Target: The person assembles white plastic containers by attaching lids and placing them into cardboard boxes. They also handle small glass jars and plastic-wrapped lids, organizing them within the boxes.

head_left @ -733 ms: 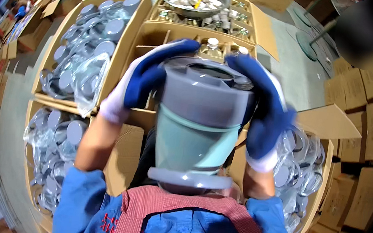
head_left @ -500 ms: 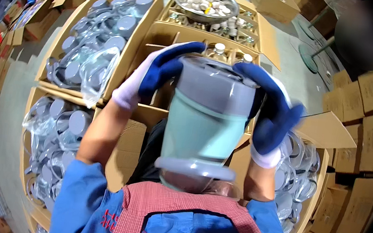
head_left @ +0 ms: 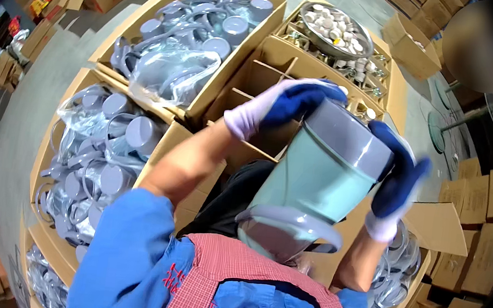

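A large thermos jug (head_left: pixel 311 173), teal with a grey band at its far end and a grey ring handle (head_left: pixel 290 220) at its near end, leans over my lap. Its far end tilts to the right. My left hand (head_left: pixel 304 103), in a blue and white glove, curls over the left side of the grey end. On the right side, my gloved right hand (head_left: pixel 399 174) presses against the jug, its thumb sticking out and blurred. Beyond it stands a carton with cardboard dividers (head_left: pixel 262 73); glass bottles with white caps (head_left: pixel 366 113) fill some cells.
Cartons of grey handled parts in plastic (head_left: pixel 198 45) stand at the left, with another batch (head_left: pixel 106 156) nearer and more at the right (head_left: pixel 399 256). A metal bowl (head_left: pixel 317 42) of white caps rests on a far carton. A fan stand (head_left: pixel 438 127) is at right.
My view has turned, so the cartons sit further right. The jug, upright in the picture before, now slants rightward at its far end. Both hands stay on its grey end.
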`<act>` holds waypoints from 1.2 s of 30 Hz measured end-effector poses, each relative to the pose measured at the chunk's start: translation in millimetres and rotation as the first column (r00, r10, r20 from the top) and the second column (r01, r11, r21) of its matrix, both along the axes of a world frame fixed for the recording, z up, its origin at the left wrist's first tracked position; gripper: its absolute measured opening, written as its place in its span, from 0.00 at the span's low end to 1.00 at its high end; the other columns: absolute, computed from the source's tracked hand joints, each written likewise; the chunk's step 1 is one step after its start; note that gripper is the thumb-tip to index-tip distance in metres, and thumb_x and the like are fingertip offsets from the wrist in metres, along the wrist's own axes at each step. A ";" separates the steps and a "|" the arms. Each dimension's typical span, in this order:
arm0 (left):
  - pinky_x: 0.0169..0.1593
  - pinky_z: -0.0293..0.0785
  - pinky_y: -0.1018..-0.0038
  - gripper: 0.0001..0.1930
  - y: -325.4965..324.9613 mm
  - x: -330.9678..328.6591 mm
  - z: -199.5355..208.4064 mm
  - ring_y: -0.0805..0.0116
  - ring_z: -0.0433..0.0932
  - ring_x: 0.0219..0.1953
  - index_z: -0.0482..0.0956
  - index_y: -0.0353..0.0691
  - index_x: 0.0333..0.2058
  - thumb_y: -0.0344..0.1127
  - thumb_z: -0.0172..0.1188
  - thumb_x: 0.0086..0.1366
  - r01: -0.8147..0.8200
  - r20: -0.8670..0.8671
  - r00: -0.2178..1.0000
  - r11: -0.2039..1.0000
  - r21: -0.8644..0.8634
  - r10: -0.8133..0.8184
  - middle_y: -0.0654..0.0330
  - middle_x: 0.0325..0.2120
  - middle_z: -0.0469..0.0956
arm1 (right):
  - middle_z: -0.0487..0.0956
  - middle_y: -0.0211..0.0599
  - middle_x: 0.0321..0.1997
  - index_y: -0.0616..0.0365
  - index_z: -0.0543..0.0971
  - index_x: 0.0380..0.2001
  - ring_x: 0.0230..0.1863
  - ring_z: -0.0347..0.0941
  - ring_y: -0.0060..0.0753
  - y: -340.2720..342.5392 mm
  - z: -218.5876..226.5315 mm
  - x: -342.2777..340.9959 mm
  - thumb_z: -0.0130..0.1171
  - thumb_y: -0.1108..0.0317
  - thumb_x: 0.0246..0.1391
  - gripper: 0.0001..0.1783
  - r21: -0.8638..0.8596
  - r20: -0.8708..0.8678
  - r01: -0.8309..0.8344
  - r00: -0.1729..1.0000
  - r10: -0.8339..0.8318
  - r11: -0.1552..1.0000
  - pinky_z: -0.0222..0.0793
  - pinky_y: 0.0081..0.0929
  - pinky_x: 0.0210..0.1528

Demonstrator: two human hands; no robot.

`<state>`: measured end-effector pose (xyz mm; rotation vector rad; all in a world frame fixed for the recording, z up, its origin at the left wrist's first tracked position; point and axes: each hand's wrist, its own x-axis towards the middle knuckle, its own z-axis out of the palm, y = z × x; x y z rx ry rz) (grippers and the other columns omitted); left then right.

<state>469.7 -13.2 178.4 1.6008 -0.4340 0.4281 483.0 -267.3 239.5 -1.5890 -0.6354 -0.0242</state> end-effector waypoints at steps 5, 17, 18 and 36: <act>0.64 0.66 0.64 0.14 -39.4 -23.4 53.8 0.55 0.75 0.56 0.80 0.35 0.49 0.30 0.50 0.71 -0.181 0.386 0.920 0.944 0.274 0.064 0.53 0.51 0.79 | 0.80 0.44 0.50 0.68 0.76 0.55 0.51 0.75 0.38 -20.8 -42.9 60.5 0.27 0.33 0.67 0.46 0.567 -0.450 -0.283 0.681 0.578 0.774 0.66 0.33 0.59; 0.58 0.71 0.67 0.15 2.5 -2.4 22.8 0.60 0.78 0.52 0.82 0.32 0.42 0.36 0.49 0.71 0.237 -0.002 0.971 0.971 -0.034 -0.238 0.50 0.47 0.80 | 0.83 0.39 0.42 0.66 0.81 0.46 0.43 0.78 0.27 9.9 11.1 3.8 0.32 0.33 0.67 0.44 -0.250 -0.290 0.054 0.948 -0.128 0.967 0.71 0.22 0.48; 0.58 0.71 0.68 0.16 0.8 -10.2 24.5 0.62 0.77 0.52 0.82 0.32 0.42 0.36 0.48 0.71 0.146 0.011 0.989 0.989 0.013 -0.146 0.50 0.48 0.80 | 0.83 0.40 0.43 0.66 0.81 0.46 0.43 0.78 0.28 6.1 9.4 11.3 0.33 0.35 0.68 0.42 -0.214 -0.302 0.000 0.951 -0.066 0.977 0.70 0.22 0.50; 0.58 0.62 0.51 0.09 -175.3 -184.9 82.0 0.58 0.71 0.51 0.81 0.44 0.30 0.41 0.60 0.53 -0.068 0.647 0.762 0.998 0.017 0.041 0.59 0.42 0.77 | 0.70 0.52 0.49 0.68 0.74 0.46 0.53 0.66 0.54 -109.1 144.6 -172.0 0.58 0.60 0.47 0.26 -0.931 0.123 0.073 0.985 0.120 0.357 0.63 0.40 0.57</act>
